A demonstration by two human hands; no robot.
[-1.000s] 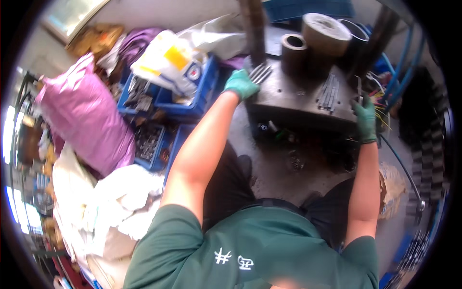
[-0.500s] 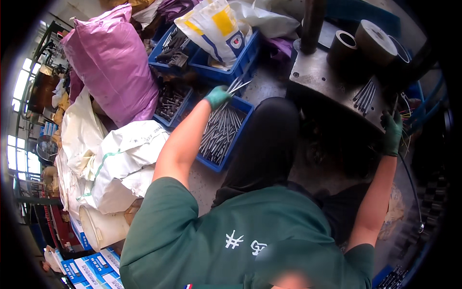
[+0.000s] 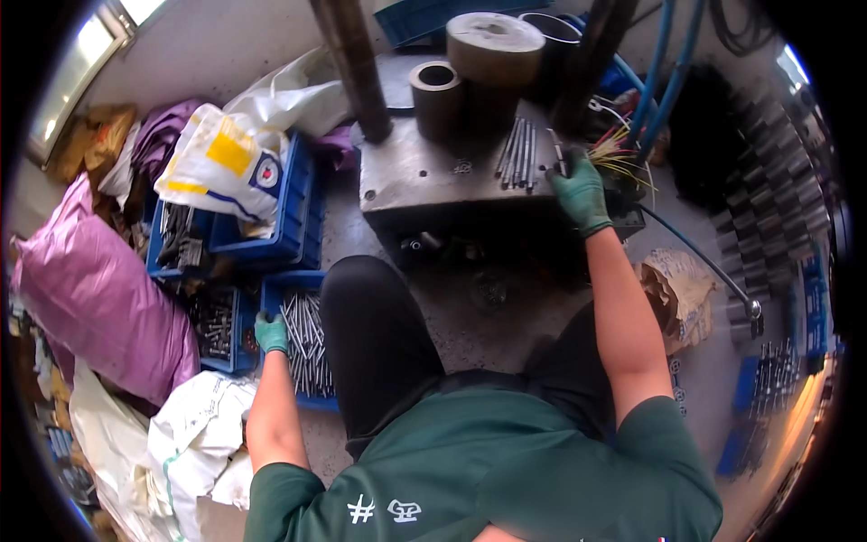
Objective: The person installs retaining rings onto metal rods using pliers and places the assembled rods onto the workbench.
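My left hand (image 3: 271,332), in a green glove, is at the left rim of a blue crate (image 3: 316,401) of loose metal rods (image 3: 308,334). Its fingers look slightly apart, and no rod shows in them. My right hand (image 3: 582,194), gloved in green too, is closed around a thin metal rod (image 3: 555,143) at the right part of a steel machine table (image 3: 424,181). Its fingertips are dark and partly hidden. Left of this hand, several rods (image 3: 517,155) lie side by side on the table top.
Two dark posts (image 3: 352,68) rise from the table beside thick metal cylinders (image 3: 495,41). Loose coloured wires (image 3: 623,158) and blue hoses (image 3: 664,81) are beyond my right hand. Blue bins (image 3: 312,203), a pink sack (image 3: 104,294) and white sacks (image 3: 194,434) crowd the left side.
My view has swung to the right. My left hand has come down from above the crate to its left rim, and the rods it held no longer show. The right hand stays by the table.
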